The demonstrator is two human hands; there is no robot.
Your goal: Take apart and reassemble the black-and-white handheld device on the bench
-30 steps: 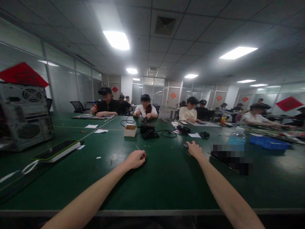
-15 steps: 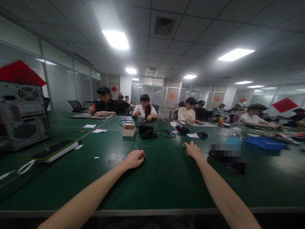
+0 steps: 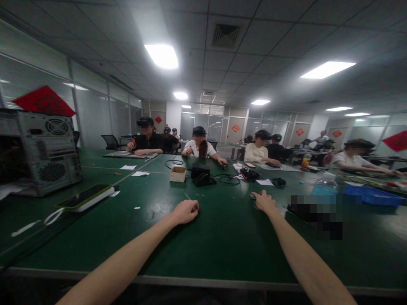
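My right hand (image 3: 264, 201) is resting at a small flat piece (image 3: 252, 196) on the desk (image 3: 222, 241).
Its fingers are lying spread, perhaps steadying the piece; whether they are gripping it, I cannot tell from here. My left hand (image 3: 186, 212) is lying loosely curled, probably supporting the arm, and its fingers are hiding whether it is grasping anything.

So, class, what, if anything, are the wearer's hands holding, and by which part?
The right hand has its fingers at a small object; whether it is gripped cannot be told. Nothing shows in the curled left hand.
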